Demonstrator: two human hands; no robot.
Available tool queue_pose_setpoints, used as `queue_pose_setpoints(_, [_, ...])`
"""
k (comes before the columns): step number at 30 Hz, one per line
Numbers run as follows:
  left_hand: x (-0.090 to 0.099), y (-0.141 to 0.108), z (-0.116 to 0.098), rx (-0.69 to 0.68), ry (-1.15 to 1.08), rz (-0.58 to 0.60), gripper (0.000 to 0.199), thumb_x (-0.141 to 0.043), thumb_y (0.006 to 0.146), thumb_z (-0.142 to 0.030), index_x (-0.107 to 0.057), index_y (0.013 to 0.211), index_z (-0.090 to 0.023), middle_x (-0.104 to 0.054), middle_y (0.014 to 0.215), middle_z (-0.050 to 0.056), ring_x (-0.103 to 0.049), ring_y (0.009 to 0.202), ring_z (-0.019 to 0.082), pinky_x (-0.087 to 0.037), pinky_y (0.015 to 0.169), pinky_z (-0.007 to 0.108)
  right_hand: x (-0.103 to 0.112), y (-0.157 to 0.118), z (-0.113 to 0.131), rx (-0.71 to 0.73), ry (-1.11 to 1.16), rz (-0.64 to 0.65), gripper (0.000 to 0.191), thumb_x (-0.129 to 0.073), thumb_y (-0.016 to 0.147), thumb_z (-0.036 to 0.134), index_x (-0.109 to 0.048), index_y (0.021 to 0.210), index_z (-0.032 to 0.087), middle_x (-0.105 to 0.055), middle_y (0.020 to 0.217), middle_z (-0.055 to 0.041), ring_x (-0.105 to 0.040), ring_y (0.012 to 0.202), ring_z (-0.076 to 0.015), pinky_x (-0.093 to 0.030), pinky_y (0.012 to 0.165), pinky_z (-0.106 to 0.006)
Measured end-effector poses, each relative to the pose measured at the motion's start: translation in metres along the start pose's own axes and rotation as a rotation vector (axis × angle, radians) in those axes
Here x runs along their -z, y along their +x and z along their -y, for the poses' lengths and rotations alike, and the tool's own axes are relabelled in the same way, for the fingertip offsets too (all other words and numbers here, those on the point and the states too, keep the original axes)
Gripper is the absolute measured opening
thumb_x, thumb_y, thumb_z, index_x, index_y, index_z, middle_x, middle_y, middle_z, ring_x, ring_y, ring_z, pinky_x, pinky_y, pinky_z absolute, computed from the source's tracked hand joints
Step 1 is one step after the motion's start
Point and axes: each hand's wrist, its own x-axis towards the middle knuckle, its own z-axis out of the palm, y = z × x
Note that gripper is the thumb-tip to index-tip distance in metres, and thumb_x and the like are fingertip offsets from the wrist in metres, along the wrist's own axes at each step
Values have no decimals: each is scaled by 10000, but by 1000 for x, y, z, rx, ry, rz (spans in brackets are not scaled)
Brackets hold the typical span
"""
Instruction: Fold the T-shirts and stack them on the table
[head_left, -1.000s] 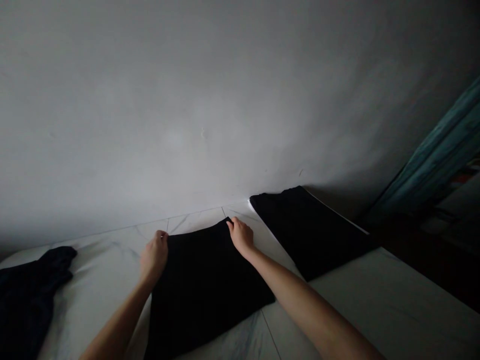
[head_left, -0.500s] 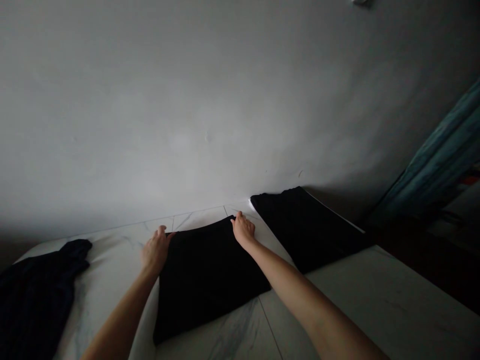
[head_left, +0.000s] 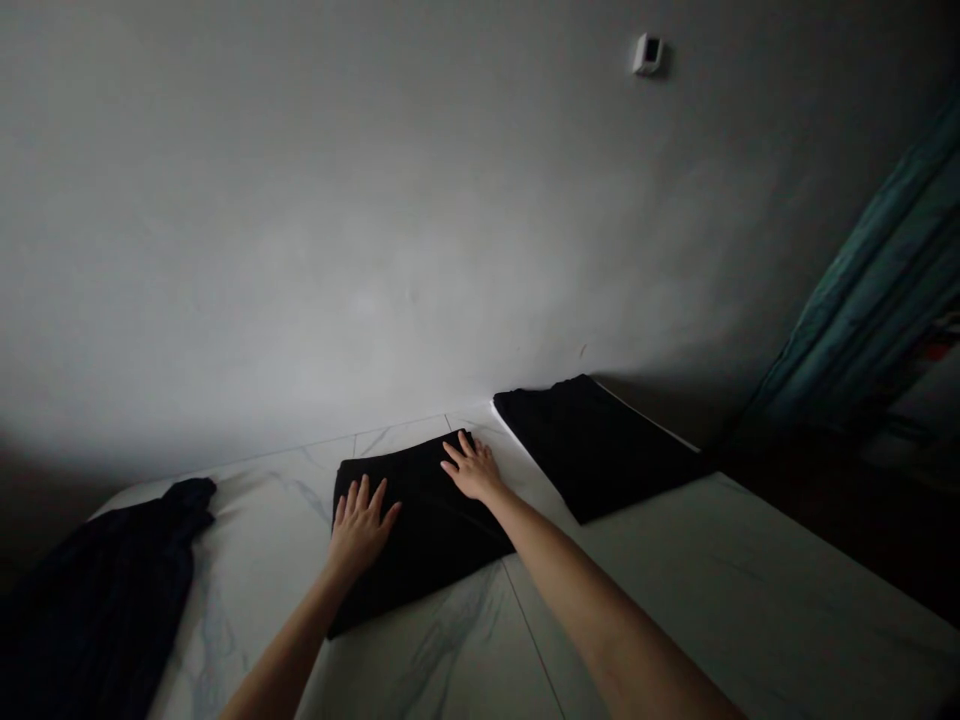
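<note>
A folded black garment lies flat on the marble-patterned table, between my arms. My left hand rests on its left side, fingers spread over the cloth. On the upper right corner lies my right hand, its fingers also apart and flat. Neither hand grips the cloth. What kind of garment it is, the dark folds do not show.
To the right, another folded black garment lies near the wall. A crumpled dark navy garment is at the left. A small white device is fixed to the wall. A teal curtain hangs at the far right.
My hands have let go of the black garment's far edge and now lie flat on it. The view has tilted up slightly, bringing the wall device fully into sight.
</note>
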Motion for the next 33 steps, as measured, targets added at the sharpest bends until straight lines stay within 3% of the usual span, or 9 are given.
queue_pose_setpoints(6, [27, 33, 10, 32, 20, -19, 525, -331, 986, -385, -409, 1474, -208, -315, 1589, 102, -232, 1478, 293, -213, 1186, 482, -1, 4, 15, 4, -19, -86, 653, -339, 998, 488, -298, 1529, 111, -132, 1619, -164, -96, 1495, -297, -68, 1184, -487])
queue_pose_setpoints(12, [21, 42, 27, 160, 33, 17, 547, -299, 980, -386, -405, 1473, -175, -426, 1510, 197, -422, 1380, 334, -371, 1079, 525, -8, 5, 6, 5, 42, -68, 693, -341, 984, 545, -240, 1553, 160, -106, 1625, -148, -139, 1489, -306, -137, 1176, -457])
queue_pose_setpoints(17, [34, 39, 11, 222, 85, 22, 574, -347, 967, -390, -410, 1467, -116, -357, 1543, 209, -328, 1426, 371, -230, 1159, 553, 8, 1, 12, -15, 22, -6, 729, -350, 978, 567, -224, 1554, 138, -87, 1619, -168, -126, 1490, -313, -101, 1183, -465])
queue_pose_setpoints(19, [42, 27, -4, 214, 103, 11, 593, -386, 958, -390, -401, 1466, -86, -331, 1551, 218, -277, 1446, 382, -163, 1179, 563, 12, -10, 22, -17, 5, 9, 729, -332, 987, 549, -247, 1540, 82, -123, 1606, -197, -133, 1489, -312, -78, 1189, -464])
queue_pose_setpoints(21, [46, 5, -19, 120, 109, -12, 591, -391, 962, -386, -367, 1487, -118, -303, 1570, 192, -240, 1465, 359, -158, 1187, 541, 9, -29, 32, 34, -2, -35, 712, -321, 997, 517, -279, 1522, 38, -162, 1595, -213, -139, 1489, -303, -64, 1195, -451])
queue_pose_setpoints(25, [42, -50, -34, -148, 62, 23, 517, -355, 980, -356, -322, 1496, -344, -283, 1599, 56, -248, 1471, 308, -255, 1153, 548, -12, -81, 40, 256, 25, -140, 626, -321, 1003, 492, -345, 1512, 128, -213, 1599, -147, -169, 1485, -276, -79, 1198, -472])
queue_pose_setpoints(29, [42, -77, -33, -148, 35, 90, 513, -350, 981, -374, -306, 1492, -388, -273, 1603, 67, -244, 1466, 341, -311, 1106, 589, -23, -111, 32, 261, 46, -129, 633, -342, 986, 555, -355, 1512, 204, -232, 1595, -134, -205, 1475, -295, -105, 1189, -513])
queue_pose_setpoints(33, [40, -86, -28, -55, 61, 24, 564, -371, 969, -397, -306, 1515, -272, -240, 1607, 134, -222, 1471, 354, -289, 1125, 578, -17, -116, 18, 139, 45, -124, 691, -316, 983, 583, -337, 1518, 145, -201, 1596, -166, -196, 1477, -300, -124, 1189, -492])
